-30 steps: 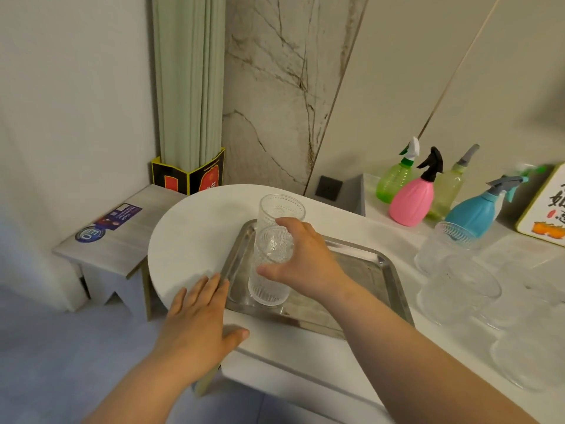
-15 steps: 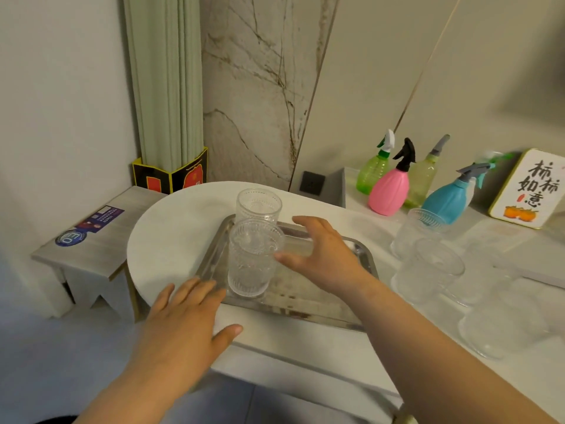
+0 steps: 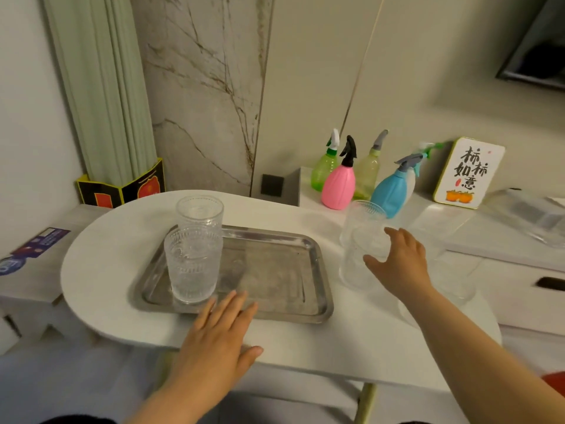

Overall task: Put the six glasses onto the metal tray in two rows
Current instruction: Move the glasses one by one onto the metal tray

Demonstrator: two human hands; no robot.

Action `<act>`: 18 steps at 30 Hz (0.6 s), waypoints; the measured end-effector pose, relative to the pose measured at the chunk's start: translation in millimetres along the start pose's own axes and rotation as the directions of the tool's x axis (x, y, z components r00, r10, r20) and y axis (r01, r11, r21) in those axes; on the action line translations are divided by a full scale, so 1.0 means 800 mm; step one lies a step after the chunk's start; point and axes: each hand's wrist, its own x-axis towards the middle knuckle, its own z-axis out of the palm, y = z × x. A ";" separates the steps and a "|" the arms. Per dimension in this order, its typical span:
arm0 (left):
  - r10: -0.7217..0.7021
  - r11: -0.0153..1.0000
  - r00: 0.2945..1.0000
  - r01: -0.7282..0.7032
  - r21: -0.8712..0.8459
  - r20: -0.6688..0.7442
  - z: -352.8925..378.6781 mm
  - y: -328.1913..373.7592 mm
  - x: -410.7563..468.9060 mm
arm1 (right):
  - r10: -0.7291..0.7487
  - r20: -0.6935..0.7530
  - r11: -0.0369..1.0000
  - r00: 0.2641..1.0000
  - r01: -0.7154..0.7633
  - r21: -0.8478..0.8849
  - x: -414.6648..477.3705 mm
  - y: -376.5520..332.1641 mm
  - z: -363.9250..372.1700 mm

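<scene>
A metal tray [image 3: 275, 270] lies on the white table. Two clear ribbed glasses stand at its left end: a near glass [image 3: 192, 266] and a far glass [image 3: 199, 214] right behind it. More clear glasses stand on the table right of the tray: a tall far one [image 3: 365, 218], a nearer one [image 3: 354, 267], and blurred ones [image 3: 455, 280] further right. My right hand [image 3: 400, 264] is open, its fingers spread against the nearer of those glasses. My left hand [image 3: 218, 341] rests flat and open on the table at the tray's front rim.
Several spray bottles, a pink one [image 3: 339, 183] and a blue one [image 3: 389, 194] among them, stand on a ledge behind the glasses, next to a small sign [image 3: 467, 172]. A low grey side table [image 3: 33, 258] stands to the left. A clear plastic box [image 3: 532, 215] lies far right.
My right hand let go of the near glass on the tray and moved right to the glasses beside the tray. My left hand shifted right along the tray's front.
</scene>
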 end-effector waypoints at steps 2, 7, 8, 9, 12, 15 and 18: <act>-0.026 0.999 0.999 0.026 -0.019 0.041 0.011 0.005 0.003 | 0.002 0.037 1.000 0.999 -0.003 0.022 0.003 0.004 0.003; -0.070 0.998 0.996 0.069 -0.010 -0.051 0.026 0.012 0.012 | -0.013 0.092 0.993 0.996 0.002 0.116 0.010 -0.001 0.014; -0.072 0.997 0.995 0.072 -0.005 -0.065 0.028 0.011 0.012 | -0.013 0.095 0.991 0.995 0.000 0.133 0.012 -0.003 0.015; -0.074 0.997 0.994 0.075 0.001 -0.086 0.031 0.010 0.012 | -0.008 0.096 0.990 0.995 -0.005 0.142 0.014 -0.004 0.016; -0.072 0.997 0.992 0.074 0.014 -0.107 0.035 0.007 0.012 | 0.017 0.092 0.988 0.996 -0.031 0.152 0.021 -0.007 0.019; -0.069 0.997 0.991 0.070 0.008 -0.111 0.036 0.006 0.012 | 0.040 0.072 0.985 0.997 -0.051 0.165 0.027 -0.007 0.022; -0.061 0.998 0.992 0.061 -0.006 -0.109 0.035 0.006 0.011 | 0.064 0.076 0.978 0.995 -0.078 0.193 0.030 -0.007 0.021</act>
